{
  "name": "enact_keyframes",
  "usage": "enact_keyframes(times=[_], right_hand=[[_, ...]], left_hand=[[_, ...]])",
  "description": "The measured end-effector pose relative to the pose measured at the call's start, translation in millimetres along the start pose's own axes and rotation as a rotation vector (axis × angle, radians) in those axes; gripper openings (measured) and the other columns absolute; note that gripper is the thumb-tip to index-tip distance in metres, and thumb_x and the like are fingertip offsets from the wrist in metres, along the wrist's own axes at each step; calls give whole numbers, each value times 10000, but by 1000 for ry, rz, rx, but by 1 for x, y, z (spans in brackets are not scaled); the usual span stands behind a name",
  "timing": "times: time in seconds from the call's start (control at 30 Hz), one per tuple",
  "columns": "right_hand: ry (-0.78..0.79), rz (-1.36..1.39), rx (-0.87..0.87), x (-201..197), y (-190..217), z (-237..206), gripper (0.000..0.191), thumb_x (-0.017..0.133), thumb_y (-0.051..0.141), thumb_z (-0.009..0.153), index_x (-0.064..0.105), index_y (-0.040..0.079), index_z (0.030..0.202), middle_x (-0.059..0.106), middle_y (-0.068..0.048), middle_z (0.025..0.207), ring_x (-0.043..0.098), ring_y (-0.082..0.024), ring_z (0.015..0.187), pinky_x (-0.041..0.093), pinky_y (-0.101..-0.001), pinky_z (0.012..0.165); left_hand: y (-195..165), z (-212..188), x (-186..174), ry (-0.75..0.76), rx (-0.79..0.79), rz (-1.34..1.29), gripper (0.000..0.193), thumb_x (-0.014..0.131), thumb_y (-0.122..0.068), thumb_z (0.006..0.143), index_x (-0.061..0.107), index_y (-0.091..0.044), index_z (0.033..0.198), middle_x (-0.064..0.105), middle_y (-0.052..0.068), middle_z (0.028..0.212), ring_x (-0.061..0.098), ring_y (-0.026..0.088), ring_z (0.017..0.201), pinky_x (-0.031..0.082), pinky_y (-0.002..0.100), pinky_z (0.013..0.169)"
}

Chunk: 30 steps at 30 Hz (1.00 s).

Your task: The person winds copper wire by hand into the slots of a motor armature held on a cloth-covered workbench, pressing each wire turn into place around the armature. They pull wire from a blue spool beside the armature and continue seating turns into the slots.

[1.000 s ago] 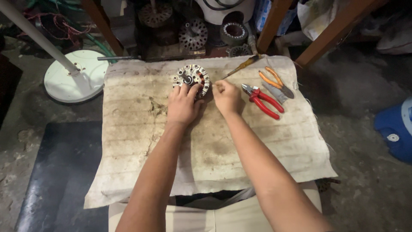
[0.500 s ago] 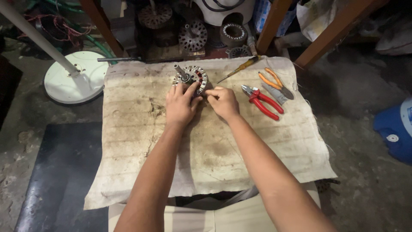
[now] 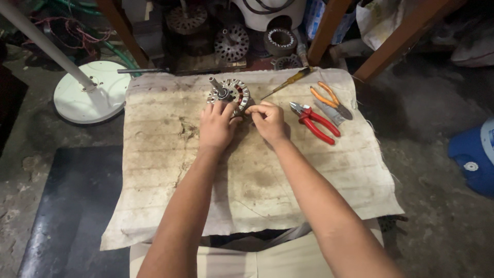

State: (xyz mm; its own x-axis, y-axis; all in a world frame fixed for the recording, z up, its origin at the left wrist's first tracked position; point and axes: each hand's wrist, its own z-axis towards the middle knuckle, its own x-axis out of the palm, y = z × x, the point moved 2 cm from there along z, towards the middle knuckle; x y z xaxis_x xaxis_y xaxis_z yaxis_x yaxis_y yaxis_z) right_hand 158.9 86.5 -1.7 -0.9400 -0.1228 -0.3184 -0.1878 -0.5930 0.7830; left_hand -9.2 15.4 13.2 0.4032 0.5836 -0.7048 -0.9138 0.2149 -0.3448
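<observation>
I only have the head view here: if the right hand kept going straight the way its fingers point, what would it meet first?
The right hand points up and left, fingertips right at the motor stator that the left hand holds. It would likely meet the stator's right rim first; whether it already touches is unclear from this angle.

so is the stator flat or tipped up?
Tipped up: the stator leans on edge, shaft pointing up-left, left hand propping it, right hand at its rim.

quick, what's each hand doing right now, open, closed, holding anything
Left hand: fingers curled on the near edge of the round motor stator, holding it.
Right hand: closed, fingertips pinched at the stator's right side; anything pinched cannot be told.
</observation>
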Motion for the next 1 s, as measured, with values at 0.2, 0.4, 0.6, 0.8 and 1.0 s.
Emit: enact_keyframes(times=[0.2,0.4,0.6,0.8,1.0], right_hand=[[4,-6,7,-1,2,2,129,620,0,899,744,19,930,641,-56,859,620,-126,757,490,-261,680],[-34,28,3,-4,0,5,85,593,19,937,675,6,922,649,-80,940,629,-150,802,514,-290,723],[92,114,301,7,-1,-1,135,548,107,1035,648,33,1088,659,-39,848,622,-122,739,518,-276,670],[113,205,100,8,0,1,136,552,48,1040,651,4,1123,724,-31,996,637,-84,924,528,-250,827],[110,232,81,8,-5,0,179,551,31,1029,672,9,1160,733,-16,1041,654,-64,975,528,-240,873]], left_hand=[[-4,-2,1,-10,116,64,370,777,-279,810,691,-261,1169,621,49,1067,575,293,1022,457,453,840],[-11,-2,-2,-13,120,59,334,753,-215,822,686,-232,1149,623,40,1073,580,295,1040,467,442,846],[-11,0,-5,-11,100,29,339,745,-198,818,682,-208,1150,621,44,1059,577,304,1028,467,458,857],[-11,-1,-3,-22,140,57,349,708,-184,828,698,-267,1167,618,34,1063,579,287,1029,470,444,837],[-11,-3,-3,-24,159,115,443,676,-176,817,701,-314,1237,604,58,1056,575,296,1010,478,443,813]])
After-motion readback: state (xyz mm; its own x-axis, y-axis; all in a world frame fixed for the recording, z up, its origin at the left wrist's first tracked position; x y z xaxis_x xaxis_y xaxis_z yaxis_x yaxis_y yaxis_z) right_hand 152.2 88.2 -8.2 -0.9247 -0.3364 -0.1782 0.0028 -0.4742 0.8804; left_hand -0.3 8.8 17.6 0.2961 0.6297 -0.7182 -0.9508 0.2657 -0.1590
